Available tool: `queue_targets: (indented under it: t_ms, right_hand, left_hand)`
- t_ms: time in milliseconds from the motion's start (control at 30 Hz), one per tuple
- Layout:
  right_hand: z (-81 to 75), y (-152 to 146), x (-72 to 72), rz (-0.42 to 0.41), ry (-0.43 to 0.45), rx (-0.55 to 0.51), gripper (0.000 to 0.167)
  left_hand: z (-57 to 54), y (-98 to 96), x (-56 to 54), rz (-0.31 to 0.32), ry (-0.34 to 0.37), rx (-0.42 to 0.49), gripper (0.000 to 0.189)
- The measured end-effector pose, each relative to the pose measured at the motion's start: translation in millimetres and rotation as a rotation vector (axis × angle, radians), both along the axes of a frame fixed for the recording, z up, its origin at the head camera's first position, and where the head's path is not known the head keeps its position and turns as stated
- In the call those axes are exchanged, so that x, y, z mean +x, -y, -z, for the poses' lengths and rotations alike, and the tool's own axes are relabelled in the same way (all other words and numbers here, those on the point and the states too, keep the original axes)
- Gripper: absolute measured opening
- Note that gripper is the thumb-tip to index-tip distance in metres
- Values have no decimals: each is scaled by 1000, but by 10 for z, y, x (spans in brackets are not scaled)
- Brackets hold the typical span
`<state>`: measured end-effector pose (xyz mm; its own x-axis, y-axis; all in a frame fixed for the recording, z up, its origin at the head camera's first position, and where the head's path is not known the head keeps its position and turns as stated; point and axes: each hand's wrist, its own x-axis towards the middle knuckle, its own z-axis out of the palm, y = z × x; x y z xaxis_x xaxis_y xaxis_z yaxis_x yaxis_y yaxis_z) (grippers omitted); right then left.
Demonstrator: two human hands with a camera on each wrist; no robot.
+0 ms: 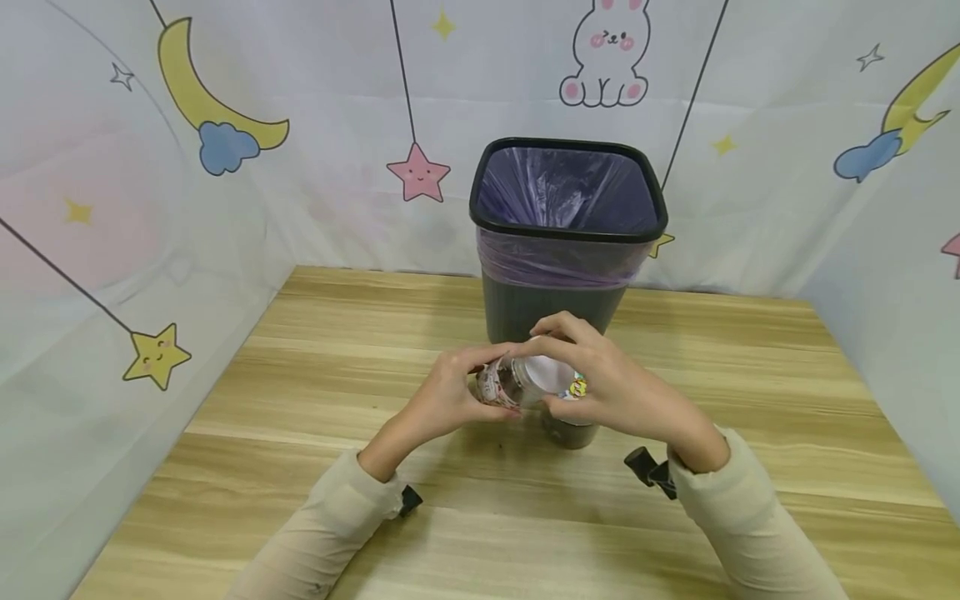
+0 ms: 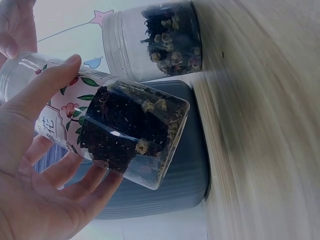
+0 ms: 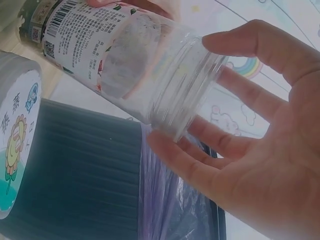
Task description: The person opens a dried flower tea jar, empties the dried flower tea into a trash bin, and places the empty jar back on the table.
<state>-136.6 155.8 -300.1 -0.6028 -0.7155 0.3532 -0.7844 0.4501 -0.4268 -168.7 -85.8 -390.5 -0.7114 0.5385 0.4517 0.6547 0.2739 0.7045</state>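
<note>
The left hand (image 1: 446,392) grips the tilted jar (image 2: 135,130) above the bench (image 1: 300,375), before the bin (image 1: 536,308), the right hand (image 1: 611,379) clasping its neck (image 3: 177,82); slipping fingers could plausibly drop it against the second jar (image 2: 175,45).

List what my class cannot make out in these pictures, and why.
Head: bottom inside the bin, hidden by its front wall.
Head: ear tips of the rabbit, cut off by the top edge.
Left wrist: part of the label on the held jar, covered by the left hand.
Right wrist: the label's smallest print, too small and blurred.
</note>
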Motion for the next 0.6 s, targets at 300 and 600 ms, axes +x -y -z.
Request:
queue_targets:
  t_ms: [300, 600]
  right_hand:
    - [21, 14, 9, 13, -42, -21, 57]
    - [45, 45, 13, 114, -34, -70, 58]
  left_hand:
    - [10, 4, -6, -9, -9, -1, 78]
    - [4, 6, -5, -17, -18, 1, 74]
